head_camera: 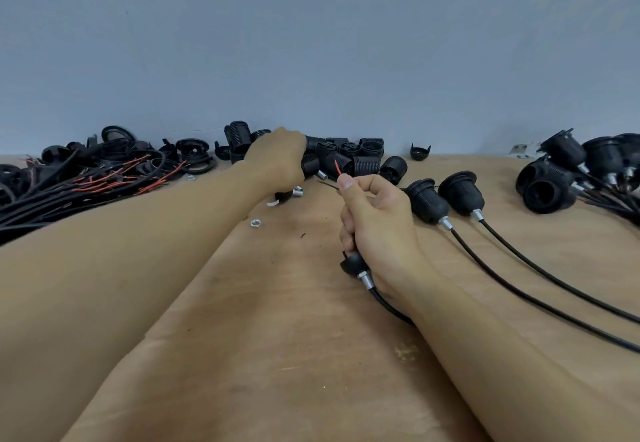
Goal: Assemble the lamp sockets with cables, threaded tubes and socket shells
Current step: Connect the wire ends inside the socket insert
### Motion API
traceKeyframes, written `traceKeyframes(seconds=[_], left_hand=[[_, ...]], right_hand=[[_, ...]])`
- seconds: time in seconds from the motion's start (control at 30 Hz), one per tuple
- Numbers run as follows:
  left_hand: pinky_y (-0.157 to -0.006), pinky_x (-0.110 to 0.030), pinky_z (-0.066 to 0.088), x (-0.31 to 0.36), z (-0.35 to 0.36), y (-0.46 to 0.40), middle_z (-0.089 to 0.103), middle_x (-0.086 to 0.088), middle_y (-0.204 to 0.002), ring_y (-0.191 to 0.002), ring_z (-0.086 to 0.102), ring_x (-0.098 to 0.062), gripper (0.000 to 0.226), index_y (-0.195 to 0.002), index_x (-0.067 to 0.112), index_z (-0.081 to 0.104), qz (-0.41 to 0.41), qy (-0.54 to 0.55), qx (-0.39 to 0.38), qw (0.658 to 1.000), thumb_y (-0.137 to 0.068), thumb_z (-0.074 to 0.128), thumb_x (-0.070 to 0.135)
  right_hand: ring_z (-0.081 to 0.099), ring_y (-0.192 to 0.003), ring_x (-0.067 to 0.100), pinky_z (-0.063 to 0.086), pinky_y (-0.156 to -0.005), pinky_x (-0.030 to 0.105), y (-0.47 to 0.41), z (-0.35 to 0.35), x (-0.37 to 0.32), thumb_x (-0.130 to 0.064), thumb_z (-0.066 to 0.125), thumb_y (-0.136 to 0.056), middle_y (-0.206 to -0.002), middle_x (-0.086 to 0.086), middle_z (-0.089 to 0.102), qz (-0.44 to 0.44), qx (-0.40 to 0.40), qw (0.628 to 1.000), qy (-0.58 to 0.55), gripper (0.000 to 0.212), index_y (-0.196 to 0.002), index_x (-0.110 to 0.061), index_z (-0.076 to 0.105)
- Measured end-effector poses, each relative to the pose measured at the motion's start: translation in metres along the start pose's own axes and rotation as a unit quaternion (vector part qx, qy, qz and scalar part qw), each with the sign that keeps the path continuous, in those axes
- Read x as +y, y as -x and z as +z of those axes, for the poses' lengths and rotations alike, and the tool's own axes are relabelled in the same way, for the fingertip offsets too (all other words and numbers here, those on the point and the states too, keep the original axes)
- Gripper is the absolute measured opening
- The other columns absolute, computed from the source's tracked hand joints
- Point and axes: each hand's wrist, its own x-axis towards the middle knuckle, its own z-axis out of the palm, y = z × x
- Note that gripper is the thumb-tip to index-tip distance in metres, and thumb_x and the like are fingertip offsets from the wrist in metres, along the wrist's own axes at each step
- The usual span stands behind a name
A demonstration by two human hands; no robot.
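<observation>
The desk (277, 337) lay bare in the middle, parts heaped along its far edge. The left hand (277, 161) curled its grip round a threaded socket shell (310, 166) in that heap. The right hand (377, 223) pinched the cable (391, 306), cap (353, 263) strung below, red wire (337, 167) up. Lifting the shell straight back seemed best.

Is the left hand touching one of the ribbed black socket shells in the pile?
Touching. The head view shows the left hand with fingers curled around a ribbed socket shell at the pile's front edge.
</observation>
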Motion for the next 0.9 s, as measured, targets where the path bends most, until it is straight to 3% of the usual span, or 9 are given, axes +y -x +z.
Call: traceKeyframes(seconds=[0.1, 0.17, 0.2, 0.27, 0.33, 0.4, 0.63, 0.8, 0.9], left_hand=[[-0.078, -0.03, 0.038, -0.005, -0.012, 0.007, 0.058, -0.009, -0.107, -0.103, 0.057, -0.03, 0.039, -0.117, 0.008, 0.061, -0.027, 0.085, 0.048, 0.995, -0.079, 0.067, 0.017], [-0.082, -0.027, 0.038, -0.001, -0.025, 0.029, 0.061, -0.004, -0.11, -0.102, 0.058, -0.022, 0.049, -0.122, 0.013, 0.061, -0.094, 0.24, 0.095, 0.962, -0.075, 0.07, 0.025], [-0.079, -0.028, 0.042, 0.002, -0.032, 0.045, 0.064, -0.002, -0.101, -0.091, 0.059, -0.02, 0.044, -0.113, 0.015, 0.065, -0.133, 0.375, 0.107, 0.911, -0.071, 0.07, 0.028], [-0.065, -0.03, 0.048, 0.006, -0.039, 0.089, 0.062, -0.006, -0.083, -0.067, 0.058, -0.02, 0.03, -0.094, 0.01, 0.066, -0.183, 0.661, 0.046, 0.726, -0.069, 0.063, 0.026], [-0.049, -0.026, 0.045, 0.005, -0.035, 0.131, 0.059, -0.011, -0.081, -0.057, 0.053, -0.019, 0.036, -0.097, 0.001, 0.06, -0.177, 0.807, -0.052, 0.561, -0.07, 0.056, 0.024], [-0.043, -0.023, 0.035, 0.005, -0.031, 0.158, 0.055, -0.009, -0.074, -0.054, 0.042, -0.015, 0.032, -0.094, 0.003, 0.055, -0.174, 0.845, -0.11, 0.493, -0.072, 0.053, 0.026], [-0.04, -0.019, 0.02, 0.006, -0.019, 0.161, 0.049, -0.004, -0.065, -0.044, 0.029, -0.009, 0.025, -0.088, 0.009, 0.058, -0.241, 0.852, -0.11, 0.451, -0.087, 0.05, 0.032], [-0.039, -0.019, 0.021, 0.004, -0.017, 0.154, 0.046, -0.002, -0.063, -0.042, 0.029, -0.008, 0.037, -0.064, 0.016, 0.065, -0.218, 0.857, -0.088, 0.458, -0.091, 0.05, 0.038], [-0.039, -0.021, 0.016, 0.005, -0.014, 0.153, 0.044, -0.003, -0.061, -0.041, 0.025, -0.009, 0.041, -0.058, 0.017, 0.059, -0.211, 0.857, -0.09, 0.461, -0.091, 0.047, 0.037]], right_hand=[[0.045, -0.041, 0.012, 0.035, -0.039, 0.025, -0.001, -0.002, -0.001, -0.027, 0.054, -0.101, -0.055, -0.002, 0.05, -0.002, 0.022, 1.0, -0.013, 0.021, -0.091, -0.009, 0.054], [0.042, -0.042, 0.012, 0.035, -0.041, 0.027, -0.002, -0.002, -0.002, -0.026, 0.056, -0.1, -0.055, -0.002, 0.048, 0.001, 0.031, 0.999, -0.025, 0.02, -0.089, -0.01, 0.057], [0.04, -0.043, 0.012, 0.034, -0.042, 0.028, -0.002, -0.002, -0.003, -0.026, 0.058, -0.099, -0.055, -0.002, 0.047, 0.002, 0.032, 0.999, -0.034, 0.019, -0.088, -0.011, 0.058], [0.037, -0.042, 0.011, 0.033, -0.041, 0.027, -0.001, -0.001, -0.004, -0.024, 0.061, -0.097, -0.054, -0.002, 0.045, -0.002, 0.024, 0.999, -0.046, 0.017, -0.085, -0.012, 0.061], [0.037, -0.042, 0.01, 0.035, -0.04, 0.025, 0.001, 0.0, -0.005, -0.023, 0.065, -0.095, -0.053, -0.003, 0.045, -0.009, 0.004, 0.999, -0.046, 0.015, -0.083, -0.014, 0.064], [0.035, -0.042, 0.011, 0.033, -0.04, 0.025, 0.004, 0.003, -0.006, -0.021, 0.069, -0.091, -0.052, -0.002, 0.044, -0.013, -0.025, 0.999, -0.047, 0.012, -0.081, -0.015, 0.067], [0.024, -0.039, 0.013, 0.025, -0.041, 0.025, 0.016, 0.011, -0.013, -0.016, 0.073, -0.087, -0.046, -0.001, 0.033, -0.071, -0.111, 0.991, -0.027, 0.01, -0.078, -0.011, 0.071], [0.032, -0.044, 0.007, 0.03, -0.047, 0.029, 0.025, 0.017, -0.017, -0.02, 0.066, -0.092, -0.049, -0.015, 0.042, -0.168, -0.1, 0.977, 0.08, 0.014, -0.078, -0.021, 0.068], [0.035, -0.048, 0.005, 0.03, -0.05, 0.019, 0.03, 0.019, -0.015, -0.021, 0.063, -0.095, -0.055, -0.013, 0.043, -0.232, -0.087, 0.954, 0.17, 0.013, -0.083, -0.015, 0.064]])
